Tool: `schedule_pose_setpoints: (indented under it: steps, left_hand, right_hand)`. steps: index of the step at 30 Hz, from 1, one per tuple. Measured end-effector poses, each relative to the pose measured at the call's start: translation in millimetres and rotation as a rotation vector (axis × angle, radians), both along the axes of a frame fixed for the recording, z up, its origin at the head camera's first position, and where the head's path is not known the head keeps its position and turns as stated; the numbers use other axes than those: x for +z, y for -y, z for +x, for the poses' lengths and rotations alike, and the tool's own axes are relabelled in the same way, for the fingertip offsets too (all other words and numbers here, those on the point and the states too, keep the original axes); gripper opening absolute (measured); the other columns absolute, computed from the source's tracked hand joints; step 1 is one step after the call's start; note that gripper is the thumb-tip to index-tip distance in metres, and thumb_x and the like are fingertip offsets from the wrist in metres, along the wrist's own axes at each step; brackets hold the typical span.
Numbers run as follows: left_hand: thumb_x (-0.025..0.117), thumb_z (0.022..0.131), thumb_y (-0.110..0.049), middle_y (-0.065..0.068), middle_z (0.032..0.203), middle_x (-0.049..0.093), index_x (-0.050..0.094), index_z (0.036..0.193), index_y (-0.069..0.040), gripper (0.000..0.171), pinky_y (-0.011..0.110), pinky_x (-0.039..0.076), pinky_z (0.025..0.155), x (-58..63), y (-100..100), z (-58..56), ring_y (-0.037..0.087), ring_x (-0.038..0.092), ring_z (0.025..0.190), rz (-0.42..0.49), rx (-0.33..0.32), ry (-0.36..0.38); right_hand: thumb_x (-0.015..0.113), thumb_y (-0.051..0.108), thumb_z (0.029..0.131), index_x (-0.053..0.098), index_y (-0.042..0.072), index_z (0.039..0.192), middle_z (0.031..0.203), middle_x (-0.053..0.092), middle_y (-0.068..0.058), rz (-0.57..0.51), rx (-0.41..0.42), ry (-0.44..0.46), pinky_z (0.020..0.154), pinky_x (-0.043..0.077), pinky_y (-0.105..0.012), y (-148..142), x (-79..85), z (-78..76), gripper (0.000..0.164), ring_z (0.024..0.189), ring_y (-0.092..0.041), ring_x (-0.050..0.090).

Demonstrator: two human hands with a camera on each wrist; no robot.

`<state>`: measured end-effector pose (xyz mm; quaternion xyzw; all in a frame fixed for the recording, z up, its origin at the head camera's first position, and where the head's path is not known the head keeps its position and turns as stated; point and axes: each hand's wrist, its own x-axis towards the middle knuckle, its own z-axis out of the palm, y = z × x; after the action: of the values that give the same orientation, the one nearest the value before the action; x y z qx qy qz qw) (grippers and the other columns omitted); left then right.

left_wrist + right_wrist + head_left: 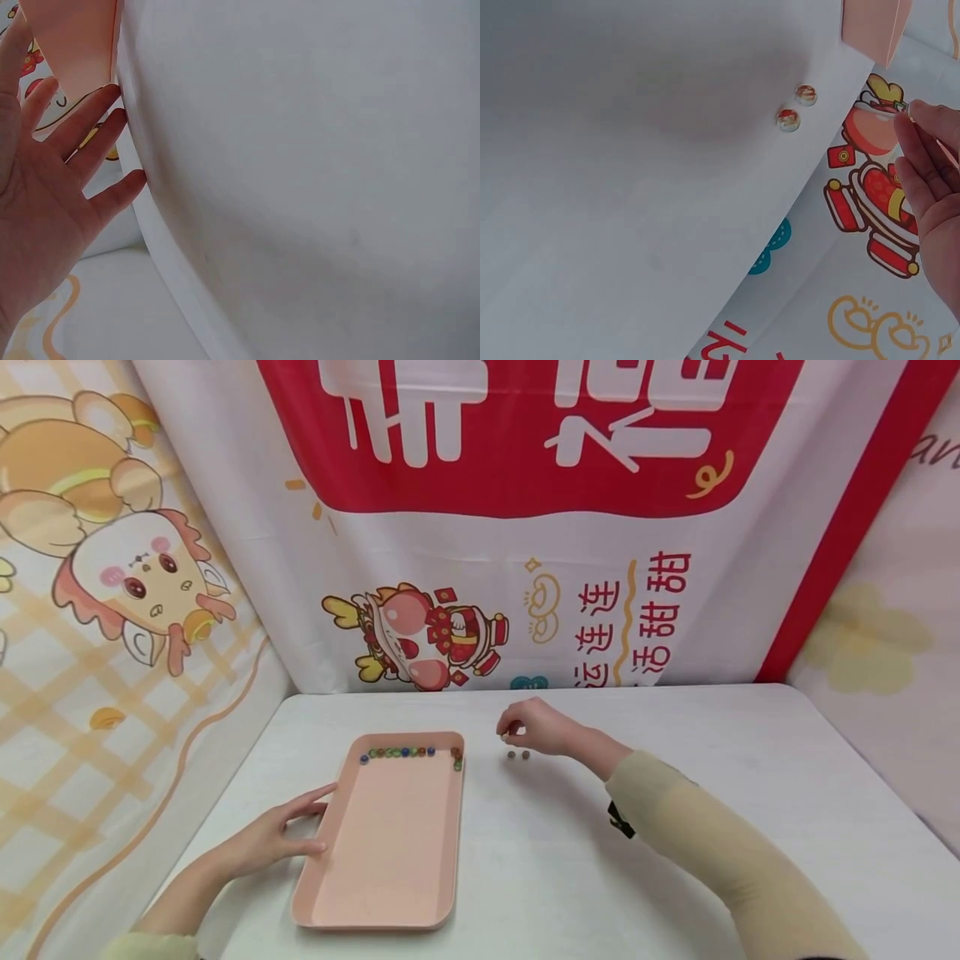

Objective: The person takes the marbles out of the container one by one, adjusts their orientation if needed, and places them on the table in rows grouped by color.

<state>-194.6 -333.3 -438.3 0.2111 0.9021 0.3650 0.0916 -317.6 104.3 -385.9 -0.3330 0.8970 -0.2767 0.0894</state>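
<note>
A shallow pink tray (386, 852) lies on the table, several glass marbles (405, 752) lined along its far end and a few more at its far right corner. My left hand (262, 842) rests at the tray's left side, fingers fairly straight and spread, thumb at the rim. In the left wrist view those fingers (97, 154) reach along the table edge beside the tray. Right of the tray, my right hand (543, 727) pinches a small glass marble (901, 107) between thumb and forefinger, mostly hidden by the fingertips. Beneath that hand, two marbles (788, 120) sit on the table.
The white table (600, 877) ends at a hanging white-and-red cloth (525, 543) with printed cartoon figures. A patterned cloth (112, 693) hangs along the left side, and another pale panel (877, 677) stands on the right.
</note>
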Motion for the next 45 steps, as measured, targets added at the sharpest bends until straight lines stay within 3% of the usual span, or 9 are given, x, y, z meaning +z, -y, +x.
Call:
schedule_pose_setpoints:
  steps: [3,5,13,18,29,33,41,45]
  left_hand:
    - [0.077,0.082,-0.028,0.014,0.132,0.058,0.036,0.151,-0.012,0.081,0.043,0.031,0.102,-0.4,0,-0.1,0.038,0.045,0.127,-0.008,-0.006,-0.001]
    - [0.078,0.082,-0.028,0.014,0.132,0.058,0.036,0.151,-0.013,0.082,0.045,0.031,0.102,-0.5,0,0.1,0.038,0.045,0.127,-0.009,-0.002,0.0]
    - [0.078,0.082,-0.028,0.014,0.131,0.059,0.036,0.151,-0.012,0.082,0.014,0.026,0.097,-1.6,2,0.6,0.038,0.045,0.126,0.017,-0.017,-0.004]
    - [0.078,0.082,-0.028,0.013,0.132,0.058,0.036,0.151,-0.013,0.082,0.014,0.026,0.097,-0.7,2,0.3,0.038,0.044,0.127,0.019,-0.01,0.006]
    - [0.079,0.081,-0.028,0.013,0.131,0.059,0.038,0.15,-0.013,0.081,0.009,0.022,0.095,-4.3,2,-0.7,0.035,0.046,0.126,0.032,-0.008,-0.004]
    - [0.079,0.081,-0.028,0.012,0.132,0.059,0.038,0.15,-0.012,0.081,0.014,0.024,0.098,-4.9,2,-1.7,0.034,0.046,0.127,0.026,-0.007,0.001]
    - [0.078,0.082,-0.03,0.012,0.133,0.058,0.037,0.15,-0.014,0.082,0.043,0.029,0.103,-3.5,2,-1.6,0.036,0.044,0.128,-0.002,0.003,0.01]
    - [0.078,0.081,-0.03,0.011,0.133,0.058,0.037,0.15,-0.014,0.082,0.046,0.029,0.103,-3.3,2,-1.9,0.035,0.044,0.128,-0.012,0.006,0.003]
  right_hand:
    - [0.07,0.007,0.09,0.072,0.011,0.099,0.092,0.066,0.004,-0.002,-0.003,0.013,0.074,0.051,-0.023,-9,-1.8,3.0,0.011,0.083,-0.012,0.059]
    - [0.07,0.006,0.089,0.072,0.011,0.099,0.092,0.066,0.004,-0.006,-0.002,0.007,0.074,0.051,-0.024,-16,-3.4,4.5,0.011,0.083,-0.012,0.059]
    - [0.071,0.004,0.088,0.072,0.008,0.099,0.091,0.066,0.004,-0.025,-0.056,-0.013,0.079,0.052,-0.032,-42,-15.8,3.4,0.012,0.084,-0.013,0.06]
    - [0.071,0.005,0.088,0.071,0.002,0.102,0.091,0.066,0.002,-0.029,-0.075,0.006,0.08,0.051,-0.032,-52,-30.2,-0.8,0.014,0.085,-0.014,0.06]
    - [0.073,0.007,0.087,0.072,0.009,0.095,0.088,0.065,0.004,-0.014,-0.122,0.016,0.077,0.049,-0.031,-58,-58.7,-10.1,0.009,0.082,-0.012,0.058]
    - [0.074,0.009,0.087,0.072,0.012,0.094,0.087,0.065,0.005,0.006,-0.135,0.018,0.076,0.048,-0.031,-58,-62.9,-11.8,0.008,0.081,-0.011,0.058]
    - [0.074,0.006,0.086,0.071,0.013,0.091,0.085,0.064,0.006,0.03,-0.125,-0.01,0.076,0.047,-0.031,-54,-65.0,-11.7,0.009,0.079,-0.011,0.056]
    - [0.074,0.006,0.085,0.071,0.014,0.091,0.084,0.064,0.007,0.034,-0.125,-0.022,0.075,0.047,-0.03,-53,-66.6,-12.0,0.01,0.078,-0.011,0.056]
